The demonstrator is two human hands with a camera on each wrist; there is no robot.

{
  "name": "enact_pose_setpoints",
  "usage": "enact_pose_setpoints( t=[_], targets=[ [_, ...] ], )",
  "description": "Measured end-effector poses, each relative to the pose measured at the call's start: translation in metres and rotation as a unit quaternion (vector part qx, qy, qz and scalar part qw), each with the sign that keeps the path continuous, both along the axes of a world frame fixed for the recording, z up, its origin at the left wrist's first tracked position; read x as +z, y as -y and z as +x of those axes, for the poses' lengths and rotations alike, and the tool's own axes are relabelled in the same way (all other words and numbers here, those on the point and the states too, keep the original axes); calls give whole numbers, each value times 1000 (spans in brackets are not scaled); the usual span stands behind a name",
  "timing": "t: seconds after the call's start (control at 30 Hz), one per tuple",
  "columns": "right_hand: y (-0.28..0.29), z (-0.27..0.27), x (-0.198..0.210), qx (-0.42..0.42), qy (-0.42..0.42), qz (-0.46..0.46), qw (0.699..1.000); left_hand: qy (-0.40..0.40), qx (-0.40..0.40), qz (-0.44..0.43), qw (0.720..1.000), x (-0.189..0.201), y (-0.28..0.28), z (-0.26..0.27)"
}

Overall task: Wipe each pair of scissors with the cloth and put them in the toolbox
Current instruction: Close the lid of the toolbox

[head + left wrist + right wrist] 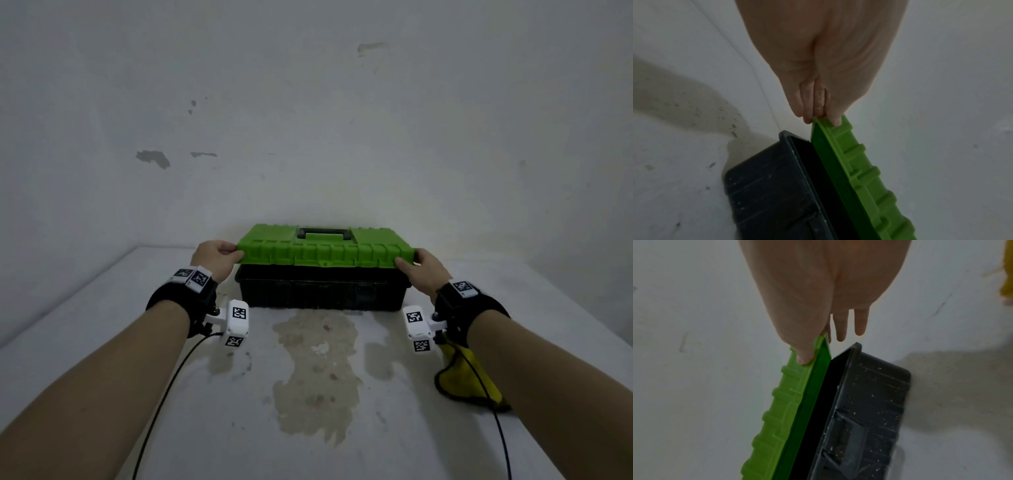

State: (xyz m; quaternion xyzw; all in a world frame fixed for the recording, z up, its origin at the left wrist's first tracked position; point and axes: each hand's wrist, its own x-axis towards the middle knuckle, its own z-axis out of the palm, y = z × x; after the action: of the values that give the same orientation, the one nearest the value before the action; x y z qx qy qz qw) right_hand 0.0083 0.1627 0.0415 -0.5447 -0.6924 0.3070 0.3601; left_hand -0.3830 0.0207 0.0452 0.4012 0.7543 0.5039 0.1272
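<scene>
Table: a pale grey, worn table top (pixel 102 342) with a brownish stain (pixel 317 373) in the middle, running to a white scuffed wall (pixel 308 102) at the far side.
Toolbox: a black plastic toolbox base (pixel 322 291) stands at the far middle of the table, against the wall.
Lid: its ribbed bright green plastic lid (pixel 325 250) with a black carry handle (pixel 324 233) is lifted slightly at the near edge, leaving a dark gap above the base.
Cloth: a crumpled yellow cloth (pixel 462 377) lies near right on the table, partly under the right forearm.
Left hand: the left hand (pixel 215 257) pinches the lid's left corner, thumb on top, fingers (pixel 807 104) beneath.
Right hand: the right hand (pixel 424 270) pinches the lid's right corner likewise.
Scissors: not visible.
</scene>
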Motion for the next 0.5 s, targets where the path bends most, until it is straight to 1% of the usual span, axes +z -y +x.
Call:
enact_pose_setpoints(
  t=[0.07,0.2,0.33,0.4,0.5],
  targets=[
    [2,1,-5,4,-3,-6,1000,2,4,-6,1000,-3,1,-1],
    [7,2,-12,5,19,-4,1000,-13,3,-25,1000,-11,5,0],
    [16,3,-22,0,78,7,997,-33,4,-56,998,-20,10,6],
    [21,3,-25,-9,111,26,993,-37,5,-54,998,-24,12,9],
    [25,2,-23,-14,130,30,991,-45,12,-50,998,-25,14,11]
  ],
)
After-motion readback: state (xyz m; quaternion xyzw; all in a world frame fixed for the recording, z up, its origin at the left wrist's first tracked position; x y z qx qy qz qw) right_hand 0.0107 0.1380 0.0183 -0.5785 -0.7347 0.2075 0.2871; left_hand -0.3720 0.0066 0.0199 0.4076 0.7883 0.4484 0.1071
